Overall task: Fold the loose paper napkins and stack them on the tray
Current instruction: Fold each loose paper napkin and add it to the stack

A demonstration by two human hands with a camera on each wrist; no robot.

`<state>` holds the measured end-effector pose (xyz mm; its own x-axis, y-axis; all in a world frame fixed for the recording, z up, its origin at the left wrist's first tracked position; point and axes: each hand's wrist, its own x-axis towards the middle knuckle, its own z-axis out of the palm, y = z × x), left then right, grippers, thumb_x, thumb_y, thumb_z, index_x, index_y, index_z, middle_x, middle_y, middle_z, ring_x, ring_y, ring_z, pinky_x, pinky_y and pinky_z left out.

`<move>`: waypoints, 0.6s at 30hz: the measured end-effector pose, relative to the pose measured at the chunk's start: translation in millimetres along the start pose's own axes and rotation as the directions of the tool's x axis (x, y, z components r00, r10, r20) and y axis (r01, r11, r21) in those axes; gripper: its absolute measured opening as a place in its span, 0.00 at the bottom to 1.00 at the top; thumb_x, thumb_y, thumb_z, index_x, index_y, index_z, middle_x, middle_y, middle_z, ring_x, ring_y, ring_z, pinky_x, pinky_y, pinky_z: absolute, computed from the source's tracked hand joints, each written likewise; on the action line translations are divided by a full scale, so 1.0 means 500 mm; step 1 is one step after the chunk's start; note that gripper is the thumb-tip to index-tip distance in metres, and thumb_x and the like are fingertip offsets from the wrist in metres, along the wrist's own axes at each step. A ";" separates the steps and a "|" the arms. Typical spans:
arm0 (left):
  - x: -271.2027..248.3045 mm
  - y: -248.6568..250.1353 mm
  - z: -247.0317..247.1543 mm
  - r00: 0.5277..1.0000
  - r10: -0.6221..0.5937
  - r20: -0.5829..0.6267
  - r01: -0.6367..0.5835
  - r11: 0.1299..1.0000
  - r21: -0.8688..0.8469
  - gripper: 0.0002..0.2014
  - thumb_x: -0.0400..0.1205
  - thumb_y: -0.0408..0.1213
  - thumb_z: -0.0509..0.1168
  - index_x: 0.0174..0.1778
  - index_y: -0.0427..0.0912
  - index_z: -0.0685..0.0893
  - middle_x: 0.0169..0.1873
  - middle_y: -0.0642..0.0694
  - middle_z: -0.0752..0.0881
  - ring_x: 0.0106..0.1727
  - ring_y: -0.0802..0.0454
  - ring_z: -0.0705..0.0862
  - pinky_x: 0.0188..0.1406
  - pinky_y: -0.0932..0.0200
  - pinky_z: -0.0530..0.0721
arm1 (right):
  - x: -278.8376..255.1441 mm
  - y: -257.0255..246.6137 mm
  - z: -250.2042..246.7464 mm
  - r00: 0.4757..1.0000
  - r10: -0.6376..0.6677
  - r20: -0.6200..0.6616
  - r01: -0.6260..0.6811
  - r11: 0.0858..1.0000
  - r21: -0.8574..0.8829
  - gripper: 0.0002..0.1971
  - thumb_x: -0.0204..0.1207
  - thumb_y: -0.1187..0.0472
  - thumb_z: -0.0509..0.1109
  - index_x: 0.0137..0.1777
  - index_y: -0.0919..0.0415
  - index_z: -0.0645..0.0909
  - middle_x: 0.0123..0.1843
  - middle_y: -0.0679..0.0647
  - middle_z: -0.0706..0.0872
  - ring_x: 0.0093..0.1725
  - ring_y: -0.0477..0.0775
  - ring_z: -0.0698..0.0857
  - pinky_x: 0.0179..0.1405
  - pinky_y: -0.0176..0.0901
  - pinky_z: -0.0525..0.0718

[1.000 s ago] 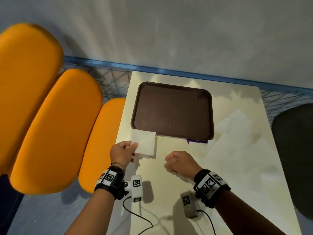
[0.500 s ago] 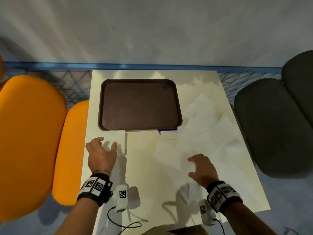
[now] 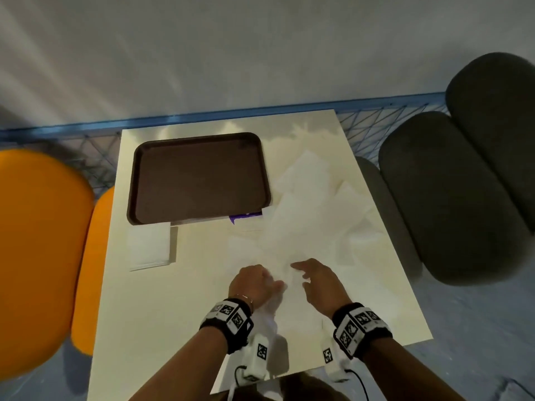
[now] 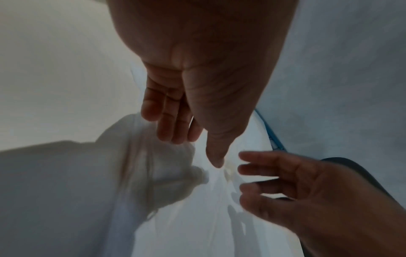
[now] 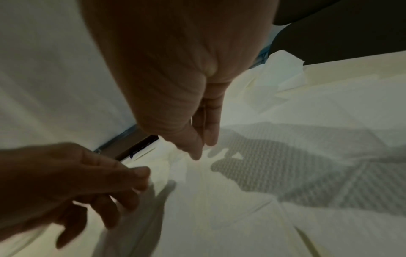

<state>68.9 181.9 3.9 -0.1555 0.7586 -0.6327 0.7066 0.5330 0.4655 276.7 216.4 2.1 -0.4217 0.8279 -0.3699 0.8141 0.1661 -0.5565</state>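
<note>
Brown tray (image 3: 199, 178): bare, far left of tabletop (image 3: 162, 314). Folded napkin (image 3: 149, 246): just beside tray's near edge. Loose napkins (image 3: 312, 215): spread right. Left hand (image 3: 253, 285): grip pinching napkin (image 3: 285, 302). Right hand (image 3: 321, 282): fingers loosely spread above it.

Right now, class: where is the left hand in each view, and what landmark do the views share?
Head: left hand lower centre, over a napkin.
Left wrist: hand top centre.
Right wrist: hand lower left.
Shared: blue rail behind the table.
</note>
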 end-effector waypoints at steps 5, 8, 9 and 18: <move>-0.018 0.077 0.069 0.989 -0.126 -0.076 0.126 0.992 -0.003 0.19 0.74 0.62 0.73 0.33 0.50 0.84 0.33 0.54 0.87 0.39 0.50 0.87 0.42 0.57 0.86 | -0.035 0.076 -0.061 1.000 0.007 0.005 -0.007 0.999 0.042 0.28 0.82 0.71 0.72 0.77 0.46 0.82 0.70 0.43 0.83 0.55 0.41 0.83 0.54 0.19 0.72; -0.015 0.093 0.105 0.973 -0.199 -0.114 0.203 0.979 0.018 0.19 0.70 0.60 0.72 0.39 0.47 0.88 0.38 0.50 0.91 0.40 0.47 0.90 0.41 0.55 0.89 | -0.058 0.127 -0.090 0.998 0.048 0.045 -0.049 0.999 0.013 0.27 0.82 0.67 0.76 0.78 0.45 0.81 0.71 0.43 0.82 0.56 0.42 0.83 0.60 0.27 0.74; -0.014 0.096 0.114 0.966 -0.225 -0.126 0.228 0.974 0.008 0.18 0.70 0.57 0.72 0.43 0.46 0.89 0.42 0.48 0.92 0.43 0.45 0.91 0.44 0.53 0.91 | -0.064 0.142 -0.099 0.997 0.058 0.057 -0.058 0.998 0.009 0.26 0.82 0.66 0.76 0.78 0.45 0.81 0.71 0.43 0.82 0.56 0.43 0.83 0.61 0.29 0.75; -0.058 0.096 0.097 0.943 -0.311 -0.116 0.195 0.803 -0.564 0.13 0.73 0.46 0.84 0.43 0.42 0.91 0.38 0.48 0.93 0.43 0.47 0.90 0.48 0.56 0.88 | -0.086 0.172 -0.134 0.990 0.096 0.108 -0.113 0.980 0.164 0.20 0.79 0.52 0.82 0.70 0.43 0.85 0.67 0.44 0.88 0.55 0.44 0.86 0.57 0.34 0.82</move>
<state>140.8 167.0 14.6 -0.4466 0.5935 -0.6696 0.1475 0.7869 0.5991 391.5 230.9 20.2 -0.3822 0.7773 -0.4998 0.7801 -0.0186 -0.6254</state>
